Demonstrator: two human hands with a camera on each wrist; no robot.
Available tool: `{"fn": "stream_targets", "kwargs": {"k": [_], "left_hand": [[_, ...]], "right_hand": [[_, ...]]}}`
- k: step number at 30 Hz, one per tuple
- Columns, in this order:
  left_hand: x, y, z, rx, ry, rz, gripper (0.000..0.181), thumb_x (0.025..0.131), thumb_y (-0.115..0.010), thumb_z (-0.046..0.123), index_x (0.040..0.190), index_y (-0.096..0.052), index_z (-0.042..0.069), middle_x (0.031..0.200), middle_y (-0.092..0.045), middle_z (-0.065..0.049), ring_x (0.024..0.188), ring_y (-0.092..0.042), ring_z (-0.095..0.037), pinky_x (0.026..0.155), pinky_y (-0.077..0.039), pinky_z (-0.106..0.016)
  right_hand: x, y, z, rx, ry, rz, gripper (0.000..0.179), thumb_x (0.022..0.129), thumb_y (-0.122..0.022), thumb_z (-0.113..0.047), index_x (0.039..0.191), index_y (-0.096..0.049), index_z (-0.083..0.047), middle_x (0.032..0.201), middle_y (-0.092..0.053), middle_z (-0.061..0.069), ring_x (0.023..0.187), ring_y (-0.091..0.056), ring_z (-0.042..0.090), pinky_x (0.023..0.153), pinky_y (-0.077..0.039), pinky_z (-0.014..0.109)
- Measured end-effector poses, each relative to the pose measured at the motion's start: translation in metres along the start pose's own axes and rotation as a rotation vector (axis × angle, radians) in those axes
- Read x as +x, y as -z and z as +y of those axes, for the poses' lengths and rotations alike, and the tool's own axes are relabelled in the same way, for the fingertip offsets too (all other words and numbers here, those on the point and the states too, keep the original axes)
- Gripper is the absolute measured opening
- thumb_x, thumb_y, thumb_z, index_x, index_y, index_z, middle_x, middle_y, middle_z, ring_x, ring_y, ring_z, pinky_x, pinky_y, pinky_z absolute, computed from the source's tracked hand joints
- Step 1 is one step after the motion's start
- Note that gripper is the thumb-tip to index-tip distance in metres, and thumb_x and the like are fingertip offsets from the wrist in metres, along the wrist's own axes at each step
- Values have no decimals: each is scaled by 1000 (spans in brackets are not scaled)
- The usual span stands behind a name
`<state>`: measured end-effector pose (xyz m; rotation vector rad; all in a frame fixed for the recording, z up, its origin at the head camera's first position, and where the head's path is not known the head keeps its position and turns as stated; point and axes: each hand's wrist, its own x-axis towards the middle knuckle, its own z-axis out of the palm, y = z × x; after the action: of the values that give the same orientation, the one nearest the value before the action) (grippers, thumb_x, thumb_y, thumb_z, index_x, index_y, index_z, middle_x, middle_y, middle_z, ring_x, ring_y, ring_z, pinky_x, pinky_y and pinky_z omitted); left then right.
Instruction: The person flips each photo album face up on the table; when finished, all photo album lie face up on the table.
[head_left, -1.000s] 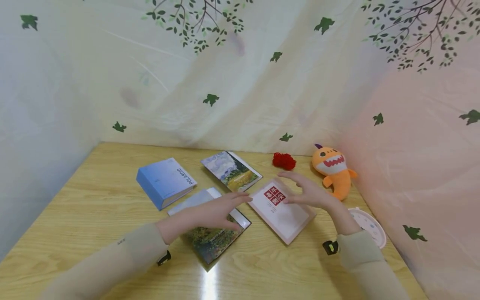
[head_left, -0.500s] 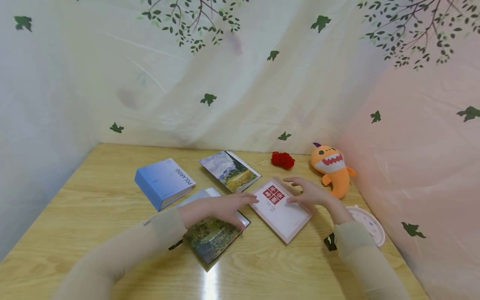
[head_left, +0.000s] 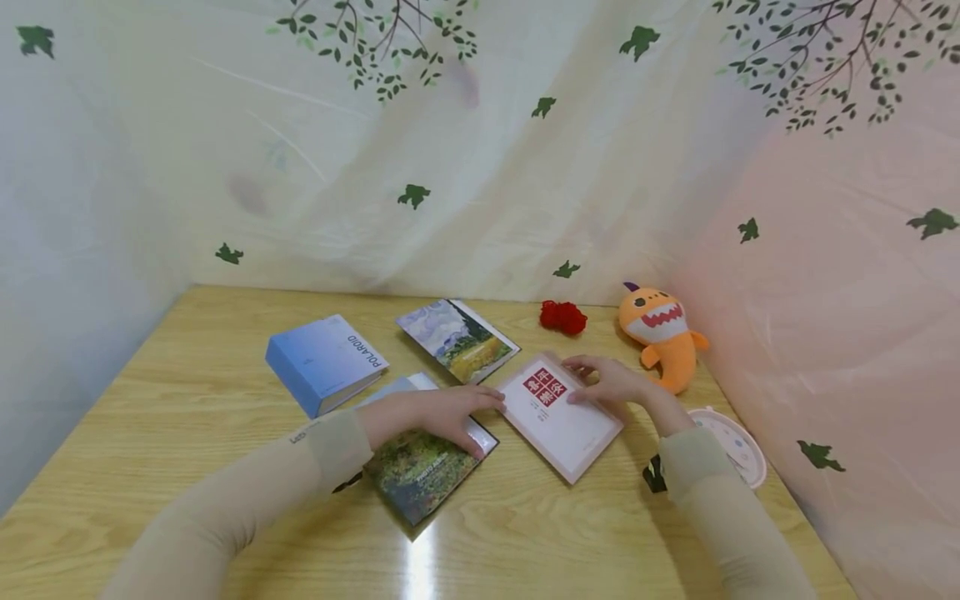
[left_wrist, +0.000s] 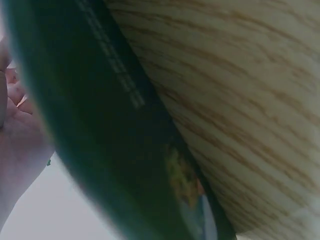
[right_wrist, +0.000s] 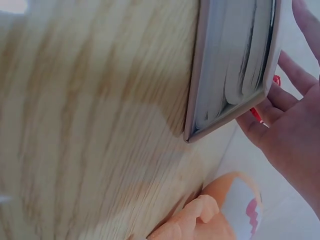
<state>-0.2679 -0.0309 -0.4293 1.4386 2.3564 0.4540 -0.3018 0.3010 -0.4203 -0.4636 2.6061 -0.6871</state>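
Observation:
A pale pink album [head_left: 562, 437] with a red square of characters lies flat in the middle of the table. My right hand [head_left: 618, 385] arches over its far right edge, thumb above the cover, fingers at the side. In the right wrist view that hand [right_wrist: 295, 125] is close against the album [right_wrist: 230, 60], whose page edges show. My left hand [head_left: 442, 412] reaches across a photo album with a garden painting [head_left: 431, 479], fingertips by the pink album's left edge. This painted album's dark green side [left_wrist: 100, 100] fills much of the left wrist view.
A blue POLAROID box-like album [head_left: 326, 362] lies left. Behind sits another painted album [head_left: 457, 342]. Red yarn [head_left: 562, 317], an orange shark plush [head_left: 663, 333] and a round pink-rimmed object [head_left: 731, 442] line the right. Printed curtains close off the back and sides.
My left hand has moved right, towards the pink album. My right hand has come down closer to that album's far right edge. The albums stay in place.

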Motion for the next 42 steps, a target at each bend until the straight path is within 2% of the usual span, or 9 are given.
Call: {"fn": "stream_targets", "kwargs": {"k": [5,12,18,25,30,33,37,42], "left_hand": [[0,-1,-2,-10,4,-12,77,81,-72,43,143,-41,9,153,-29,-10,142,-23,-27,116,-22,-40],[-1,-2,-3,-18,25,-26,77,82,-71,42,144,-40,8,154,-27,-10,142,-22,-28,115,-23,-39],[-4,-3,-3,-31,11,-9,75,82,-71,40,142,-42,7,153,-28,-11,142,-23,-28,115,-23,-39],[-7,-4,-5,-58,-8,14,74,83,-72,38,141,-43,5,152,-30,-12,141,-24,-29,114,-24,-40],[-6,-6,-4,-68,0,37,80,81,-73,39,143,-39,5,153,-27,-13,141,-24,-30,114,-24,-40],[-5,-7,-3,-83,19,60,89,78,-75,41,147,-31,4,154,-23,-14,141,-23,-31,115,-24,-40],[-5,-8,0,-124,54,96,100,74,-79,39,149,-23,5,156,-20,-13,142,-22,-30,115,-23,-41],[-5,-9,7,-189,55,138,100,74,-81,30,149,-21,2,154,-21,-16,141,-18,-39,114,-23,-46]], "right_hand": [[3,5,2,49,26,-16,68,82,-71,-41,139,-45,-16,130,-52,12,119,-46,32,104,-36,53],[-2,9,1,140,-8,-2,62,85,-68,-39,139,-44,-20,139,-45,11,122,-45,34,102,-37,53],[-3,11,3,177,-22,5,62,85,-68,-40,140,-43,-26,141,-44,8,112,-52,28,97,-42,47],[-7,13,3,203,-2,19,63,84,-70,-38,140,-44,-28,146,-39,8,118,-50,32,99,-42,50],[-14,15,-8,161,27,61,64,81,-73,-37,139,-46,-28,143,-44,8,118,-48,33,101,-39,52],[-19,18,-17,122,51,79,65,80,-75,-37,138,-47,-29,141,-46,9,117,-47,33,100,-38,52],[-22,21,-27,82,72,89,65,79,-75,-38,137,-47,-30,141,-45,8,112,-49,31,94,-41,44],[-25,24,-36,84,105,93,63,80,-75,-32,137,-48,-31,139,-46,8,104,-51,29,84,-45,34]]}}
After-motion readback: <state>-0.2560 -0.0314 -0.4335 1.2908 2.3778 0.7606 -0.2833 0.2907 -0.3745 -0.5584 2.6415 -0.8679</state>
